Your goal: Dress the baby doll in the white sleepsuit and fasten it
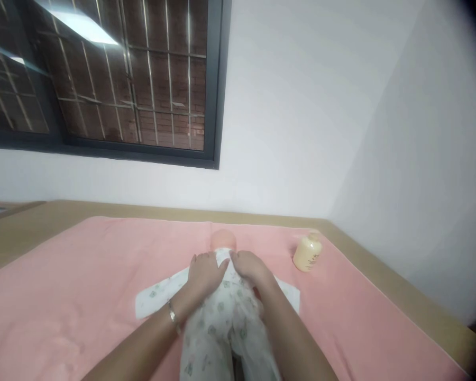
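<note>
A window (103,79) is seen at upper left, cut off by the top and left edges; bars and brick are made out behind its glass. A bracelet (172,314) is worn on the left wrist. The left hand (204,275) is laid flat on the chest of a doll (222,307), its fingers (200,260) held together and pressed onto the cloth, clamped on nothing. The doll is laid on its back in the middle of a pink towel (63,296), which is spread over a tan surface (31,225). The doll is dressed in a white suit printed with small greenish marks; the print is too blurred to be read. Only the top of its head (223,239) is seen, the face being hidden behind both hands. Its legs are cut off by the bottom edge. The right hand (250,267) is rested on the doll's right side, just beside the left hand; its fingers are curled against the cloth, and whether any cloth is pinched cannot be told. A pale yellow bottle (307,252) is stood on the towel, well apart to the right. Its label cannot be read.
</note>
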`<state>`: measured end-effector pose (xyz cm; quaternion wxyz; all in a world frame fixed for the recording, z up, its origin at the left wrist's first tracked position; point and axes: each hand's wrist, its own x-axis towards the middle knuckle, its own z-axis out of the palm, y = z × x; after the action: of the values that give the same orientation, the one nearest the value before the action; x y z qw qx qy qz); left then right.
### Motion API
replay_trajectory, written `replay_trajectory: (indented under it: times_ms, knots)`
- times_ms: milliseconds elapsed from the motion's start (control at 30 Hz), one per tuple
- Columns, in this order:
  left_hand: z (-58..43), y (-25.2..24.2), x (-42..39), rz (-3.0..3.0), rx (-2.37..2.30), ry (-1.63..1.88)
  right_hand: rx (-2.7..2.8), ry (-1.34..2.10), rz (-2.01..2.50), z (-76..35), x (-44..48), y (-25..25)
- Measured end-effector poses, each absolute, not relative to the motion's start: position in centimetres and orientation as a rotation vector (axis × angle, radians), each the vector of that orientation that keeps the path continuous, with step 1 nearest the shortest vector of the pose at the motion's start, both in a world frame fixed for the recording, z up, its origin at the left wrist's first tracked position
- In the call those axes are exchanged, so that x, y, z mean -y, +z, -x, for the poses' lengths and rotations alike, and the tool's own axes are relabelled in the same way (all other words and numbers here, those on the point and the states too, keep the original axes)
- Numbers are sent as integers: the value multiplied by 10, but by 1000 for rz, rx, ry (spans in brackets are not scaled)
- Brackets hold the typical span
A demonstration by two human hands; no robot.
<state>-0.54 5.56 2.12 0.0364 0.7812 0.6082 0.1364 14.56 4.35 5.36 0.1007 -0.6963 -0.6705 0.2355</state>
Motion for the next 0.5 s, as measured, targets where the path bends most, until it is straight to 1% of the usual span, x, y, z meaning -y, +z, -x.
replay_trajectory:
  times_ms: [167,367,500]
  knots:
    - [-2,19,-40,-2502,-1933,440,1984,679,2063,-154,-56,44]
    - [15,21,-68,-2182,-1856,369,2143,586,2020,-147,-37,56]
    - [17,21,-73,-2176,-1873,341,2181,564,2008,-143,-31,61]
